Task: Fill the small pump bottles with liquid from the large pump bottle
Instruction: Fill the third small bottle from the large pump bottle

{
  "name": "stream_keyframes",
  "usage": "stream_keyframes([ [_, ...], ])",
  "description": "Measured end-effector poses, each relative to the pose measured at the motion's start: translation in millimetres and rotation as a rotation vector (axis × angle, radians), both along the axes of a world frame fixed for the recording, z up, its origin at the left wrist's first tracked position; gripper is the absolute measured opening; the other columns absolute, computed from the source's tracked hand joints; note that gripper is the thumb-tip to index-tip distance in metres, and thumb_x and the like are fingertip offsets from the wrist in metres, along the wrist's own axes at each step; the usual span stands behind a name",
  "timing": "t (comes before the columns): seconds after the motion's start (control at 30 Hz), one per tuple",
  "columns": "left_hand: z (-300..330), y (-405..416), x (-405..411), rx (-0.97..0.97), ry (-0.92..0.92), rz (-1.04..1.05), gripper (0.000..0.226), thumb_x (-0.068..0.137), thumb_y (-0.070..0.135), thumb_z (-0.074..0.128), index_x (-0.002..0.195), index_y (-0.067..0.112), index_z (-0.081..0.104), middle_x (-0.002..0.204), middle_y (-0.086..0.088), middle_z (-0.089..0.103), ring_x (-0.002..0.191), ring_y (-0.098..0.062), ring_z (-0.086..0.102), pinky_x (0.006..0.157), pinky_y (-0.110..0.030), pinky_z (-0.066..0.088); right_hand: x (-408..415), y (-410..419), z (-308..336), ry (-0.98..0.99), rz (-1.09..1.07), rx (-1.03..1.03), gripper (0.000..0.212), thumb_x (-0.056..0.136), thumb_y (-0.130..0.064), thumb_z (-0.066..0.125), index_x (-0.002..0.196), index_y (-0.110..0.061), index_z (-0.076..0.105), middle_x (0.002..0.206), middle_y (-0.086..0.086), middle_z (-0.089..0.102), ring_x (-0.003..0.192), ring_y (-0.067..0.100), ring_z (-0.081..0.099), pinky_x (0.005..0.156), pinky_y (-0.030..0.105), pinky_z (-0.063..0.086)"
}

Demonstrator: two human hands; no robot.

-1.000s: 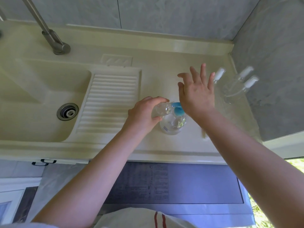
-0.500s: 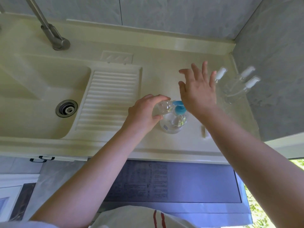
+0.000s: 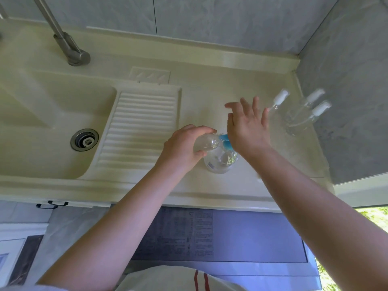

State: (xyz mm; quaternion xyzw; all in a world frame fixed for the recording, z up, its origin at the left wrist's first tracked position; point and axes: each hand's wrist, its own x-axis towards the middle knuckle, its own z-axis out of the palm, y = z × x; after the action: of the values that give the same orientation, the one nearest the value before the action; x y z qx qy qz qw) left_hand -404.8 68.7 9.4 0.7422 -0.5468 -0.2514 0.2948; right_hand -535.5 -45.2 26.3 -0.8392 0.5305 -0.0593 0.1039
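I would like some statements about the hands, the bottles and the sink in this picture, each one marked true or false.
1. The left hand holds a small clear bottle at the blue pump of the large bottle. True.
2. The right hand is closed in a fist. False: its fingers are spread and the palm is over the pump.
3. Three small bottles with white caps stand on the far right of the counter. True.
4. The large bottle stands in the sink basin. False: it stands on the counter.

faucet (image 3: 63, 38) spout cut off at top edge, right hand (image 3: 247, 131) covering most of blue pump head (image 3: 225, 141)
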Motion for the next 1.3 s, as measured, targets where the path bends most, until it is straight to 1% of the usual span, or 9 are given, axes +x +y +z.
stream_keyframes([
  [0.1, -1, 1, 0, -0.003, 0.018, -0.011, 0.057, 0.078, 0.013, 0.078, 0.124, 0.042, 0.06, 0.109, 0.009, 0.06, 0.107, -0.015, 0.057, 0.095, -0.036, 0.048, -3, -3, 0, -0.01, -0.031, 0.048, 0.043, 0.105, -0.03, 0.028, 0.148, -0.028, 0.035, 0.164, 0.007, 0.019, 0.153, 0.032, -0.006, 0.121, 0.055, -0.006],
  [0.2, 1, 1, 1, -0.029, 0.015, -0.015, 0.058, 0.078, 0.012, 0.078, 0.125, 0.041, 0.06, 0.108, 0.011, 0.058, 0.106, -0.012, 0.056, 0.093, -0.024, 0.043, -4, -10, 12, -0.006, -0.034, -0.001, 0.044, 0.105, -0.034, 0.029, 0.149, -0.027, 0.033, 0.164, 0.007, 0.017, 0.153, 0.032, -0.008, 0.121, 0.055, -0.007],
  [0.27, 3, 1, 1, -0.041, 0.006, -0.013, 0.058, 0.078, 0.011, 0.078, 0.125, 0.04, 0.06, 0.107, 0.012, 0.058, 0.106, -0.012, 0.056, 0.093, -0.023, 0.042, -4, -11, 13, 0.006, -0.011, -0.067, 0.043, 0.105, -0.033, 0.03, 0.148, -0.027, 0.034, 0.164, 0.005, 0.018, 0.153, 0.031, -0.007, 0.121, 0.055, -0.006],
  [0.4, 2, 2, 0, -0.013, 0.005, -0.023, 0.059, 0.079, 0.012, 0.077, 0.126, 0.041, 0.06, 0.108, 0.012, 0.058, 0.108, -0.013, 0.056, 0.093, -0.023, 0.042, -3, -4, -4, -0.059, -0.049, 0.045, 0.041, 0.105, -0.027, 0.028, 0.144, -0.028, 0.041, 0.161, 0.003, 0.025, 0.153, 0.031, -0.003, 0.121, 0.056, -0.004],
  [0.63, 5, 2, 1, -0.037, 0.015, -0.027, 0.058, 0.078, 0.01, 0.078, 0.125, 0.037, 0.062, 0.104, 0.011, 0.057, 0.101, -0.009, 0.055, 0.086, -0.014, 0.035, -6, -17, 13, -0.08, -0.08, 0.051, 0.044, 0.105, -0.037, 0.03, 0.147, -0.027, 0.037, 0.161, 0.003, 0.025, 0.153, 0.031, -0.004, 0.12, 0.055, -0.005],
  [0.83, 2, 1, -1, -0.02, 0.026, -0.025, 0.059, 0.077, 0.01, 0.077, 0.124, 0.041, 0.061, 0.103, 0.012, 0.057, 0.103, -0.011, 0.056, 0.09, -0.021, 0.041, -5, -7, -6, -0.085, -0.057, 0.074, 0.042, 0.104, -0.025, 0.029, 0.143, -0.026, 0.043, 0.159, 0.004, 0.03, 0.153, 0.032, -0.001, 0.121, 0.057, -0.004],
  [1.1, 5, 1, 2, -0.036, 0.039, -0.029, 0.059, 0.078, 0.01, 0.077, 0.125, 0.04, 0.06, 0.106, 0.01, 0.058, 0.105, -0.011, 0.056, 0.09, -0.02, 0.04, -1, -15, 14, -0.098, -0.043, 0.021, 0.043, 0.105, -0.035, 0.032, 0.147, -0.027, 0.039, 0.162, 0.003, 0.023, 0.153, 0.031, -0.004, 0.121, 0.054, -0.006],
  [1.23, 2, 0, 0, -0.027, 0.028, -0.031, 0.059, 0.077, 0.01, 0.077, 0.125, 0.041, 0.061, 0.102, 0.011, 0.056, 0.103, -0.012, 0.056, 0.09, -0.021, 0.041, -2, -4, -6, -0.153, -0.085, 0.112, 0.04, 0.104, -0.026, 0.029, 0.139, -0.027, 0.047, 0.155, 0.0, 0.038, 0.153, 0.03, 0.005, 0.121, 0.057, 0.0],
  [1.3, 0, 0, 0, -0.026, 0.015, -0.031, 0.059, 0.078, 0.01, 0.077, 0.125, 0.041, 0.061, 0.102, 0.01, 0.056, 0.102, -0.012, 0.056, 0.086, -0.019, 0.039, -3, -2, -10, -0.159, -0.094, 0.117, 0.04, 0.104, -0.027, 0.029, 0.14, -0.027, 0.047, 0.155, -0.001, 0.037, 0.153, 0.03, 0.004, 0.121, 0.056, -0.001],
])
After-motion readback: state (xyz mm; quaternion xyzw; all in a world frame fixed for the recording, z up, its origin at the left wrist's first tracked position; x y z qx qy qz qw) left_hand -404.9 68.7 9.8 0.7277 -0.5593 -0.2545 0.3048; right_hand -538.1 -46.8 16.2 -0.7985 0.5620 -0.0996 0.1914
